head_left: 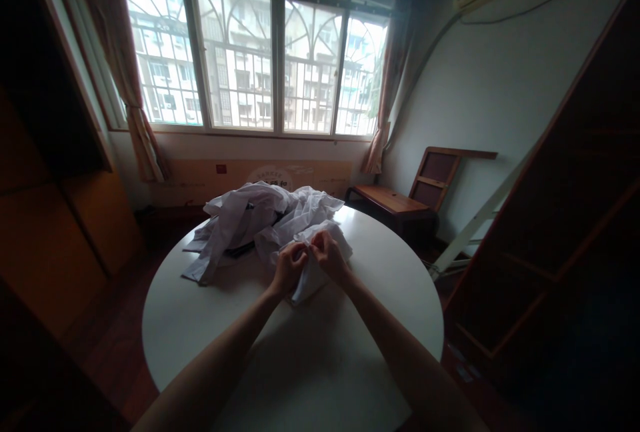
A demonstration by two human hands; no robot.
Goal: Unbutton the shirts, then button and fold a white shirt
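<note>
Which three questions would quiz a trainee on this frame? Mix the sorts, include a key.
1. True or false: the tabletop is square.
2. What do the left hand and right hand pinch?
A) a pen
B) white cloth
C) a cup
3. Fill in: curtains hang at both ends of the ____.

Key:
1. False; it is rounded.
2. B
3. window

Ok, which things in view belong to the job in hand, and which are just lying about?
In the job:
white cloth, pinched by left hand and right hand
pile of white fabric, apparently
round white table beneath

Lying about:
long brown panel below the window
low wooden bench
</note>
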